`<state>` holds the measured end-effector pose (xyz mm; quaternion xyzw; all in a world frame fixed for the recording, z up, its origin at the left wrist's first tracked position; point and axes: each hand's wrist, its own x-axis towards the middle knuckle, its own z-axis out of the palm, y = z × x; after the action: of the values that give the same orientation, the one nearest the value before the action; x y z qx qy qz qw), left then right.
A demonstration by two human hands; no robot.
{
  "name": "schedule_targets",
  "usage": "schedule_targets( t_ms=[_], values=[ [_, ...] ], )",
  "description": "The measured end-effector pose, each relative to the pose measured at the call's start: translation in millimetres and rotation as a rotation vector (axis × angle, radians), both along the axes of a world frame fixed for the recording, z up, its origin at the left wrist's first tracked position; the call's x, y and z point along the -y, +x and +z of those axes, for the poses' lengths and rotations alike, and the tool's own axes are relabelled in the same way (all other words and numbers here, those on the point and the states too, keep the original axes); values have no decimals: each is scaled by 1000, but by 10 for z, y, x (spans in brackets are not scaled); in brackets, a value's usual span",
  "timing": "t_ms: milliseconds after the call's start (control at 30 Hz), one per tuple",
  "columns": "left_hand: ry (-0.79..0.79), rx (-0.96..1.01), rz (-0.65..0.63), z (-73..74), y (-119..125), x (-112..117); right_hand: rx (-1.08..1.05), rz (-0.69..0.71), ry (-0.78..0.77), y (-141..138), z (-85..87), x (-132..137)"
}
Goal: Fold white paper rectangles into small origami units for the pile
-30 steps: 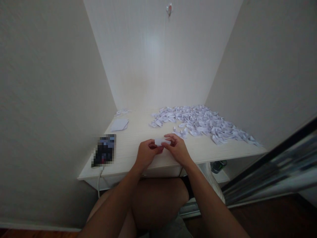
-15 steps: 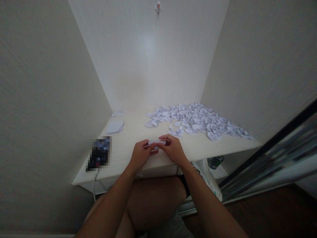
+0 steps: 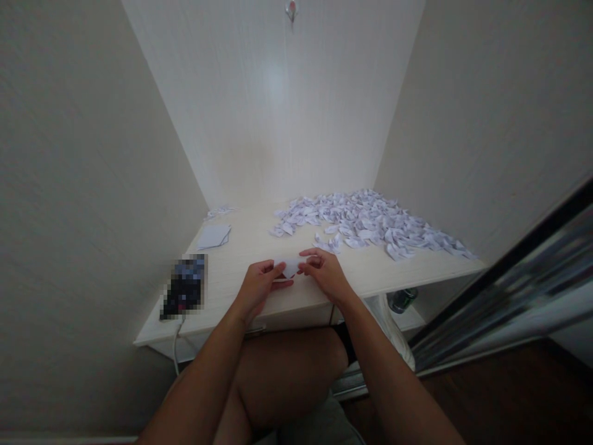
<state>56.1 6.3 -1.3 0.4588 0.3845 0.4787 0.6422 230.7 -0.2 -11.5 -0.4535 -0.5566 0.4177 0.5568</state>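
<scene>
The thumbs have just drawn apart. Half a second ago they nearly met over the small white paper piece (image 3: 291, 267); now a gap shows between them, and more of the paper's face is visible, narrowing toward a point at its lower edge. The paper is held on the near side of the heap of folded white papers (image 3: 365, 219), by the heap's left end and apart from it. The left hand (image 3: 259, 284) pinches the paper's left end between thumb and fingers; the right hand (image 3: 324, 272) pinches the right end, its index finger stretched along the top. Whether either hand rests on the counter (image 3: 241, 272) cannot be told.

To judge by this change, the piece is partway through being shaped, its fold not yet pressed flat; the exact crease is too small to make out. The heap looks just as it did, so this piece has not joined it. Well to the left of the heap, the stack of white paper sheets (image 3: 213, 237) also lies unchanged. Nearer the person than that, also left of the heap, sits a pixelated dark object (image 3: 185, 287).
</scene>
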Motion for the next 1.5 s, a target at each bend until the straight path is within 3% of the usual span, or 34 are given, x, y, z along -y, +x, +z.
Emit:
schedule_targets(
  t_ms=[233,500,667,833,967,1100,1267,1500],
  values=[
    [-21,-17,25,19,1,2,74,7,94,-10,-38,-22],
    [-71,59,53,88,-6,10,644,-82,512,-114,-28,107],
    [-71,27,63,61,-41,-17,725,-97,591,-142,-20,106],
    [-19,110,94,37,-52,-17,584,-140,419,-147,28,63],
    [-18,182,24,33,-88,-24,305,65,157,-95,48,-16],
    [-110,137,-113,47,-163,-41,99,167,31,-45,47,-44],
    [-100,67,-192,63,-240,-41,136,159,-9,-24,46,-11],
    [136,-165,-183,31,-285,-73,322,82,69,-29,70,26]
  ],
)
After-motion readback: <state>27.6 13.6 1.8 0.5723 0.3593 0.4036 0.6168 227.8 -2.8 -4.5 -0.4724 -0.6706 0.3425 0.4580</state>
